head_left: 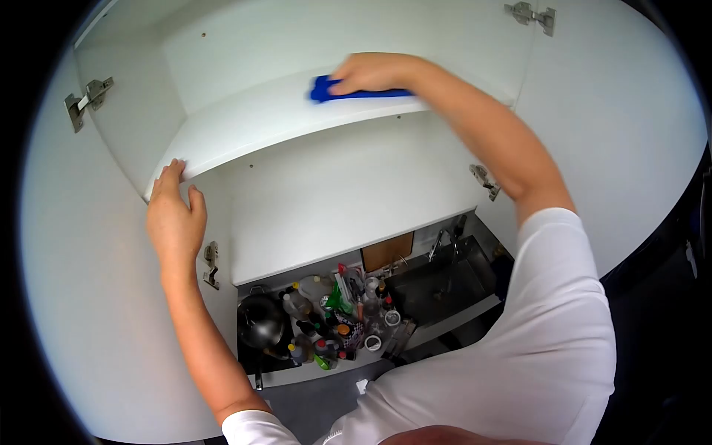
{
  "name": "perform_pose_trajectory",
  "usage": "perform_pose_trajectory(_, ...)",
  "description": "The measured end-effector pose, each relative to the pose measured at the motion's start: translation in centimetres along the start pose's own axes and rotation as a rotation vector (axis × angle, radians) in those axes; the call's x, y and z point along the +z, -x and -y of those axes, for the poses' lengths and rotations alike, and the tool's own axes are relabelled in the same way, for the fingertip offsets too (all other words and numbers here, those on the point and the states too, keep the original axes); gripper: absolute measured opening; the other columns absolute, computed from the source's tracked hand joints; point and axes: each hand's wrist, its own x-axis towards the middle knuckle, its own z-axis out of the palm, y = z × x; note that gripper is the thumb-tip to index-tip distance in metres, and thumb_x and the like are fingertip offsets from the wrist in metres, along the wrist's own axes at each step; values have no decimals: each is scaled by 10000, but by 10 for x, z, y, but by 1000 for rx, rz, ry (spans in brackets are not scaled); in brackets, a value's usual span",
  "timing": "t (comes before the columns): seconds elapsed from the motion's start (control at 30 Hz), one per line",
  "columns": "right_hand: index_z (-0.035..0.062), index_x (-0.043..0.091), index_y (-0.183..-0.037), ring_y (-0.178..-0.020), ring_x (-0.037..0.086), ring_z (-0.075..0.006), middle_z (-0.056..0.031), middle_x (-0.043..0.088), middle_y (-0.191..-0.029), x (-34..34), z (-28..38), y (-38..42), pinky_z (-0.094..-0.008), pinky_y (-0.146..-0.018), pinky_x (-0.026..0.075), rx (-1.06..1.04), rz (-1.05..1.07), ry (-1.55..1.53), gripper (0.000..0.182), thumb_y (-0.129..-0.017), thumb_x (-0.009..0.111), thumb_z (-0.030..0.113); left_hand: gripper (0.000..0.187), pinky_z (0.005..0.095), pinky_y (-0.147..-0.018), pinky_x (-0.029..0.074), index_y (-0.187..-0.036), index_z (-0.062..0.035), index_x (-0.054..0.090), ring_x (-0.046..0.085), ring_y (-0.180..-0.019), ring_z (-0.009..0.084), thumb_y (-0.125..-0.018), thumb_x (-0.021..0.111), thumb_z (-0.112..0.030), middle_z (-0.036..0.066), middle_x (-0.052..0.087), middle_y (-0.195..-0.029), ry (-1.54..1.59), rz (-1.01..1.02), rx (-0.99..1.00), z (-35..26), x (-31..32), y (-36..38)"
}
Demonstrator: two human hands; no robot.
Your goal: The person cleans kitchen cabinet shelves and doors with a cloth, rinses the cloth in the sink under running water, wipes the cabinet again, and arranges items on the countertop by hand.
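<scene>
My right hand (371,73) presses a blue cloth (322,89) onto the white cabinet shelf (252,119), right of its middle. The fingers are wrapped over the cloth and slightly blurred. Part of the cloth trails right beneath my wrist. My left hand (176,211) rests at the shelf's left front corner, fingertips over the edge and the thumb apart from the fingers. It holds no loose thing.
Cabinet doors stand open on the left (89,297) and right (608,133), with metal hinges (90,100). A lower cabinet board (326,230) lies beneath the shelf. Below are a wok (261,322), several bottles (297,304), a cutting board (387,252) and a sink (445,285).
</scene>
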Motion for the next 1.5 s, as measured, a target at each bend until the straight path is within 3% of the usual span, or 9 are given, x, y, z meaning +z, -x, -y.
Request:
perform_pose_trajectory(0.1, 89, 750, -1082, -859, 602, -211, -53, 708, -915, 19, 96, -13, -370, -818, 479, -8, 59, -31, 323, -997, 621, 373, 419, 438, -1048, 498, -1357, -59, 631, 632, -1248, 362, -945, 611, -127, 168, 677, -1334, 12, -3, -9, 0, 3, -1)
perform_pose_trajectory(0.27, 66, 751, -1085, -873, 624, -211, -46, 720, -934, -10, 3, 20, -377, -818, 487, 0, 81, -115, 359, -979, 644, 391, 435, 440, -1050, 496, -1366, -61, 635, 633, -1250, 362, -944, 564, -142, 178, 673, -1347, 34, 101, -90, -10, -15, -2)
perform_pose_trajectory(0.5, 79, 733, -1071, -852, 600, -227, -69, 696, -905, 38, 118, -34, -373, -805, 476, -82, 33, -57, 378, -988, 613, 427, 453, 434, -1065, 491, -1366, -73, 651, 634, -1255, 372, -967, 477, -195, 193, 671, -1354, 0, 226, -238, -27, -29, -12)
perform_pose_trajectory(0.77, 46, 795, -1059, -894, 690, -250, -136, 767, -991, -6, -22, 15, -382, -836, 502, 172, -112, 72, 358, -993, 616, 349, 450, 436, -1063, 491, -1366, -59, 647, 639, -1242, 384, -963, 487, -183, 203, 674, -1344, 38, 135, -139, 1, -16, -7)
perform_pose_trajectory(1.0, 50, 720, -1228, -1151, 635, -373, -193, 690, -1280, 81, 184, -104, -483, -1001, 476, -217, 55, 10, 542, -1017, 499, 498, 429, 445, -1075, 482, -1357, -39, 647, 626, -1263, 381, -976, 471, -128, 211, 668, -1348, 78, 189, -163, 1, -12, -10)
perform_pose_trajectory(1.1, 85, 699, -1292, -1185, 620, -373, -192, 681, -1311, 59, 158, -34, -458, -1036, 455, -255, 53, -12, 496, -1033, 508, 462, 423, 447, -1082, 477, -1357, -38, 644, 624, -1263, 380, -989, 446, -103, 215, 669, -1338, 119, 87, -73, 8, -1, -7)
perform_pose_trajectory(1.23, 85, 685, -1353, -1101, 648, -223, -123, 726, -1231, -2, 22, 82, -348, -984, 479, 218, 44, -90, 494, -1038, 553, 442, 419, 436, -1069, 486, -1361, -54, 641, 628, -1261, 365, -995, 449, -123, 204, 667, -1347, 46, 73, -103, 1, -5, -3)
perform_pose_trajectory(1.33, 39, 673, -1360, -1170, 654, -315, -179, 701, -1307, -27, -71, 133, -377, -1038, 457, 477, -158, 153, 488, -1058, 474, 367, 408, 435, -1045, 501, -1342, -60, 652, 639, -1242, 361, -988, 460, -134, 189, 676, -1339, 35, 59, -98, 2, -6, -3)
perform_pose_trajectory(1.5, 36, 693, -1275, -1102, 644, -339, -179, 691, -1285, 7, 20, 0, -454, -1000, 469, 579, 68, 182, 457, -1026, 438, 321, 389, 441, -1015, 516, -1305, -60, 671, 654, -1204, 366, -976, 475, -133, 185, 690, -1307, 2, 16, -87, 2, -3, -4)
